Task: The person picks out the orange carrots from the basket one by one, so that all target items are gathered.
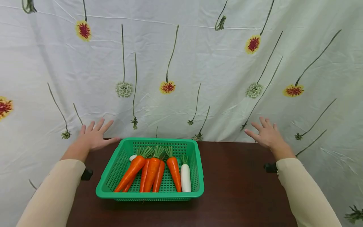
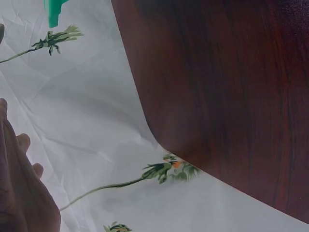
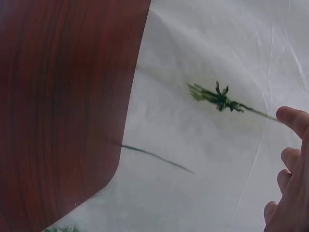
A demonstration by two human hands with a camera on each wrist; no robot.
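My left hand [image 1: 95, 137] is held out with fingers spread, beside the far left corner of a green plastic basket [image 1: 149, 196]; it holds nothing. Well to the right of the basket, my right hand [image 1: 266, 134] hovers with its fingers apart, also holding nothing. Inside the basket lie several orange carrots [image 1: 152, 172] with cut green tops. A white radish [image 1: 185, 178] lies along the basket's right side. Part of another white thing [image 1: 132, 157] shows at the left, mostly hidden by the carrots. In the wrist views, both the left hand [image 2: 24, 183] and right hand [image 3: 294, 169] appear only in part.
The basket stands on a dark brown wooden table [image 1: 232, 183] with rounded corners. A white cloth [image 1: 198, 63] printed with flowers and stems hangs behind the table and runs down along its sides. Dark wrist bands [image 1: 270, 167] show at both sleeves.
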